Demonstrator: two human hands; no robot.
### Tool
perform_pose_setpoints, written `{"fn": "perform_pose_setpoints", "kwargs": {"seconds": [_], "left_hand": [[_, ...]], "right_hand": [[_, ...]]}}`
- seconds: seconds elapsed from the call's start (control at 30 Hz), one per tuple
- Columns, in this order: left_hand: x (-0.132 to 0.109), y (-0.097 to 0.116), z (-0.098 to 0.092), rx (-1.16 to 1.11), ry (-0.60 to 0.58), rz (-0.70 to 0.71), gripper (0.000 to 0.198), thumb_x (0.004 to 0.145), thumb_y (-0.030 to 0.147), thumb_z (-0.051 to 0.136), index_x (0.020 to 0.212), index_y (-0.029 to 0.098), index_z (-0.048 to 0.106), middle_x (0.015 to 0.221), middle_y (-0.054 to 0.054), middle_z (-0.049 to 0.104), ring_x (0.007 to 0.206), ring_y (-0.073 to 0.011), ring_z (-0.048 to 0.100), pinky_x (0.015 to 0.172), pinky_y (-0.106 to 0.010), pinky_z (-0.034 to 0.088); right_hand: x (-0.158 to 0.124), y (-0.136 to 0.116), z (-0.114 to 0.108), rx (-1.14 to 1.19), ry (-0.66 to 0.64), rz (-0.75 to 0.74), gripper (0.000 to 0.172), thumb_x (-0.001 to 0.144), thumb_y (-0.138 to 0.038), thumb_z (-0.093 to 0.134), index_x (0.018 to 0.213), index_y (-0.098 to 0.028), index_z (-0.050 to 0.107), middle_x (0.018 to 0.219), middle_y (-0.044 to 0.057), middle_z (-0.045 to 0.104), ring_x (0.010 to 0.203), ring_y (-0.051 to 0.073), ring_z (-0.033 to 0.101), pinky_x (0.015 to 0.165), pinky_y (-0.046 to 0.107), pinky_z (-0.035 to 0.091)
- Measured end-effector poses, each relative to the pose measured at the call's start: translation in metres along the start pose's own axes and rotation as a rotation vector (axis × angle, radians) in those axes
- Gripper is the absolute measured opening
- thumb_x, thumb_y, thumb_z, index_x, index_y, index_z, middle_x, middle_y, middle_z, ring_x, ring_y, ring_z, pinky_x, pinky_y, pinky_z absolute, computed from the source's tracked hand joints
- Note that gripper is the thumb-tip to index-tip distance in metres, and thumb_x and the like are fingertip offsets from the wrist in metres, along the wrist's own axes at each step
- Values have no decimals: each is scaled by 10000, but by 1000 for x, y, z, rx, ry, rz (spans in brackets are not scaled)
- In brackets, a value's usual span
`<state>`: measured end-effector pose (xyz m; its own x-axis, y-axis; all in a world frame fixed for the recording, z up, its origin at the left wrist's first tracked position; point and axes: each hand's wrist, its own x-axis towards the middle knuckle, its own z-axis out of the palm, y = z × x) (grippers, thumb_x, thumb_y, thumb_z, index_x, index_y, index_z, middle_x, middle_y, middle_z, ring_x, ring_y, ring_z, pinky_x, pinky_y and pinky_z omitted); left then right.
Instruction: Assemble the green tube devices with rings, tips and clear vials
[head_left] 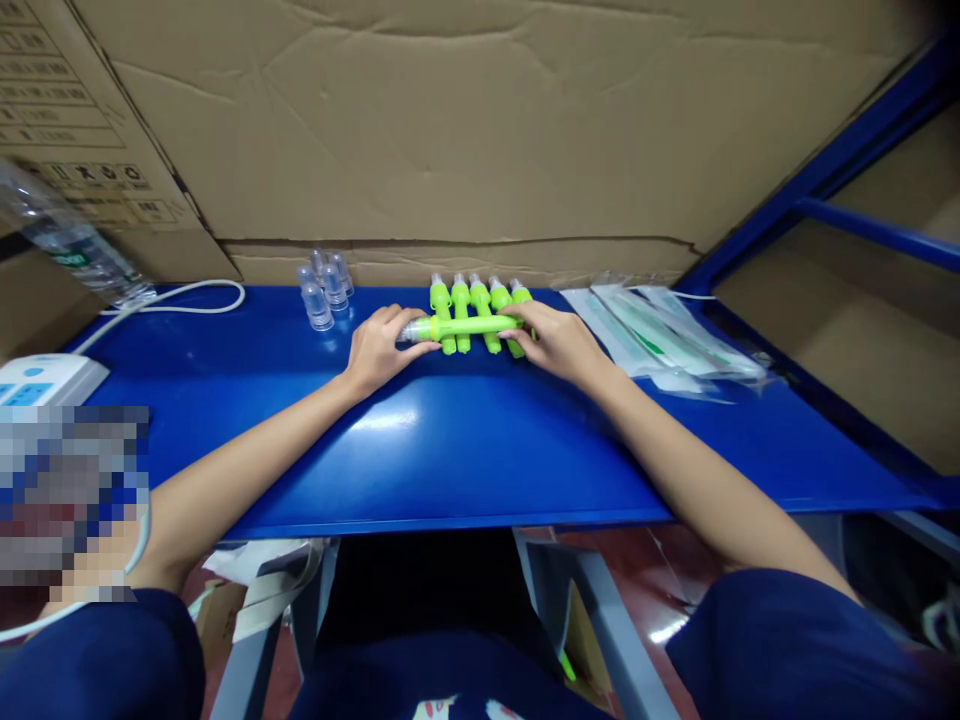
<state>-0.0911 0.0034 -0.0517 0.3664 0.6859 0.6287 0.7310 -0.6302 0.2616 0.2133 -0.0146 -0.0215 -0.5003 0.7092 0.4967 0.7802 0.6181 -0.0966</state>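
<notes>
Between my two hands lies a lime-green stick-shaped tube (472, 326) with a clear end piece, held level above the table. My left hand (379, 350) is closed around its clear end. At the other end, my right hand (559, 340) pinches the green tip between thumb and fingers. Just behind it several similar green tubes (450, 345) with clear tips lie side by side, partly covered by the held one. A small group of clear plastic caps (316, 305) stands upright behind and left of my left hand.
Flat clear-and-green plastic packets (660, 330) lie on the blue table (450, 450) at right. At left are a white power strip (56, 380), its cable (202, 290) and a water bottle (75, 240). A cardboard wall (465, 130) closes the back; blue metal bars (877, 230) stand at right.
</notes>
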Motion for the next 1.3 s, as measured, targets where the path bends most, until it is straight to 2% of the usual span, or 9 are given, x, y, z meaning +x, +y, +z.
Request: {"fn": "perform_pose_setpoints", "kwargs": {"seconds": [0.13, 0.27, 0.47, 0.6, 0.77, 0.93, 1.03, 1.17, 1.3], "left_hand": [[-2, -3, 1, 82, 9, 63, 554, 943, 659, 633, 1189, 173, 735, 983, -108, 749, 912, -254, 675, 821, -351, 495], [-2, -5, -2, 174, -14, 111, 614, 958, 699, 555, 1210, 169, 734, 971, -124, 751, 896, -267, 673, 767, -355, 450], [0, -4, -4, 228, -43, 123, 565, 943, 682, 614, 1202, 196, 739, 977, -118, 758, 911, -280, 680, 744, -365, 409], [2, -3, -2, 159, -32, 66, 534, 918, 640, 693, 1187, 179, 724, 1029, -113, 759, 948, -279, 683, 790, -370, 433], [3, -1, -2, 146, -44, 51, 551, 908, 646, 702, 1186, 170, 728, 1050, -114, 763, 967, -287, 690, 789, -366, 425], [2, -2, -2, 158, -65, 72, 645, 903, 677, 684, 1352, 215, 696, 1069, -115, 770, 989, -295, 696, 833, -374, 406], [2, -1, -4, 142, -52, 74, 692, 923, 657, 674, 1468, 236, 617, 1170, -130, 761, 1047, -293, 695, 898, -382, 400], [3, 1, -6, 147, 20, 29, 778, 920, 582, 721, 1583, 252, 484, 1407, -172, 660, 1228, -326, 636, 985, -411, 404], [4, 2, -6, 150, 60, -53, 679, 986, 451, 637, 1603, 244, 446, 1481, -190, 593, 1295, -350, 588, 1039, -465, 408]], "right_hand": [[-2, -4, 7, -84, -25, -11, 368, 1027, -325, 473, 1249, -138, 700, 1143, 180, 780, 937, 299, 750, 777, 382, 555], [-3, -5, 15, 32, -53, 45, 360, 999, -342, 502, 1205, -155, 731, 1126, 157, 793, 826, 269, 738, 725, 367, 542], [-1, -2, 18, 195, -88, 132, 359, 964, -393, 533, 1106, -145, 751, 905, 121, 792, 625, 228, 651, 636, 350, 493], [1, -5, 14, 180, -16, 93, 354, 996, -416, 515, 1114, -151, 717, 997, 147, 778, 775, 261, 699, 720, 373, 517], [2, -15, 13, 36, 10, -22, 396, 1037, -454, 536, 1276, -167, 668, 1181, 154, 772, 1049, 321, 719, 887, 439, 490], [3, -17, 16, -24, -26, -22, 359, 1061, -413, 499, 1250, -177, 693, 1111, 140, 795, 1018, 328, 712, 882, 460, 450], [4, -13, 15, -51, 45, 18, 350, 1060, -388, 468, 1220, -183, 701, 1128, 146, 789, 1046, 343, 690, 909, 482, 434], [4, 1, 11, -69, 178, 122, 344, 1050, -390, 433, 1198, -215, 688, 1188, 145, 765, 1091, 356, 663, 924, 502, 444], [3, 24, 13, 6, 324, 258, 379, 1049, -467, 404, 1208, -219, 642, 1169, 163, 746, 1088, 359, 665, 939, 524, 492]]}}
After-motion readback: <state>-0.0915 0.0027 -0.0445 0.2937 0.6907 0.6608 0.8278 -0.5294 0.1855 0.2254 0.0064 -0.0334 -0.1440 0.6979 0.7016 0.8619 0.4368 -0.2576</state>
